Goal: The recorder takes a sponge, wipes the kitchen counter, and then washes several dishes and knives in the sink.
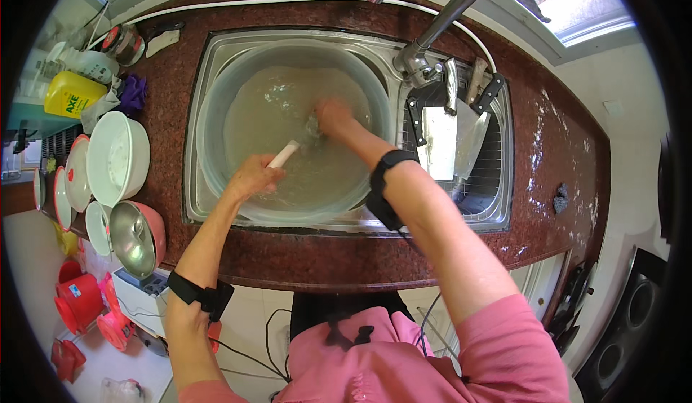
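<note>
My left hand (pixel 254 177) grips a white handle (pixel 283 154) over the cloudy water (pixel 270 127) in a large translucent plastic tub (pixel 212 151). The far end of this white-handled tool runs down into the water, so its kind cannot be made out. Close to that far end is my right hand (pixel 335 117), blurred and partly in the water. Its fingers are too unclear to show whether they hold anything. The tub sits in the left bowl of a stainless steel sink (pixel 194 200).
A metal faucet (pixel 413 62) rises behind the sink. Cleavers (pixel 439 146) lie over the wire rack in the right bowl. Enamel bowls (pixel 132 157), a steel bowl (pixel 132 241) and a yellow AXE bottle (pixel 73 95) stand on the left. A dark scouring pad (pixel 560 200) lies on the right counter.
</note>
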Demonstrator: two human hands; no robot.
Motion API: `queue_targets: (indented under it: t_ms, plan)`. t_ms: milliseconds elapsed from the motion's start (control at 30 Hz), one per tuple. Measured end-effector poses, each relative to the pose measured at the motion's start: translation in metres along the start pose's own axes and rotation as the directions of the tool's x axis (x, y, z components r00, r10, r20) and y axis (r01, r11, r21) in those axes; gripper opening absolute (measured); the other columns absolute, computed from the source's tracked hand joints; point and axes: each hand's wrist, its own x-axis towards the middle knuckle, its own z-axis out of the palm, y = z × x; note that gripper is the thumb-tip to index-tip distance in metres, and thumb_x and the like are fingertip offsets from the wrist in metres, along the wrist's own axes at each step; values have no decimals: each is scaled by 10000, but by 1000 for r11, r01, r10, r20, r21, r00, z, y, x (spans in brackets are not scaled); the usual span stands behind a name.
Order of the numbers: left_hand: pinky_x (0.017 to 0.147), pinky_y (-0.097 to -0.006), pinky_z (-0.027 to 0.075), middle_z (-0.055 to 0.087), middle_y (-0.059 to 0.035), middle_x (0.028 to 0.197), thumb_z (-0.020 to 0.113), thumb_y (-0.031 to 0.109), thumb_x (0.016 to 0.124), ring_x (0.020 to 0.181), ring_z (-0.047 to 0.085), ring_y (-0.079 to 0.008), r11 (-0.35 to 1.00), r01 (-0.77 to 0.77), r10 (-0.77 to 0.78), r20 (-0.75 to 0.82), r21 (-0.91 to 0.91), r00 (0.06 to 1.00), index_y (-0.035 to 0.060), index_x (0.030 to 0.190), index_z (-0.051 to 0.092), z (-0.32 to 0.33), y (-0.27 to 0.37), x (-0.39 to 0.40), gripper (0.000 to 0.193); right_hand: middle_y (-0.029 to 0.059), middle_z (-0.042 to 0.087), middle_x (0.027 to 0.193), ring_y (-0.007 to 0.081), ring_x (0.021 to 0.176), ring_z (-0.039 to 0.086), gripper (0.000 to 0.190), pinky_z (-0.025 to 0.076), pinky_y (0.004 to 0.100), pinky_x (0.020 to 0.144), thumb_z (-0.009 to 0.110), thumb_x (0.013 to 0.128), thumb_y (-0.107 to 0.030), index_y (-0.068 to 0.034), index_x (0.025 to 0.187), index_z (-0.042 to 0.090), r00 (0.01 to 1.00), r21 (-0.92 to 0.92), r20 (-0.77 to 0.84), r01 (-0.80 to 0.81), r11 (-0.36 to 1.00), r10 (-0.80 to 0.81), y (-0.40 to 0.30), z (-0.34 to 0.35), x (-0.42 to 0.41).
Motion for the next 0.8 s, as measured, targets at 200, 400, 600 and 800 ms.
queue_targets:
  t_ms: [200,400,600,800]
  plan:
    - [473,-284,454,475,-51,509,586,120,753,533,556,-153,857,126,-26,203,-499,979,4,721,524,13,1,16,135,177,639,857,329,771,624,226,487,423,703,521,727,-142,-27,894,619,967,62,233,92,994,-104,-46,-19,1]
    - [462,-277,444,482,-38,531,524,162,817,514,538,-135,942,24,-11,41,-334,999,22,723,492,18,10,-5,172,219,605,750,403,714,592,180,480,446,636,535,705,-76,-14,867,581,975,385,83,160,909,-207,-49,-32,-26]
    - [478,-242,438,488,-14,620,514,208,849,509,515,-94,972,-34,23,-47,-232,999,16,846,526,10,11,-39,192,203,598,836,356,846,577,242,462,443,721,472,756,-103,-10,962,557,986,32,25,161,986,-162,8,6,5]
    - [525,-254,459,460,-29,611,456,103,840,556,518,-122,892,-92,79,-47,-442,996,-16,997,486,2,10,-42,199,204,607,911,311,889,591,206,465,418,761,553,714,-154,-32,858,632,988,182,4,-154,971,156,12,-7,11]
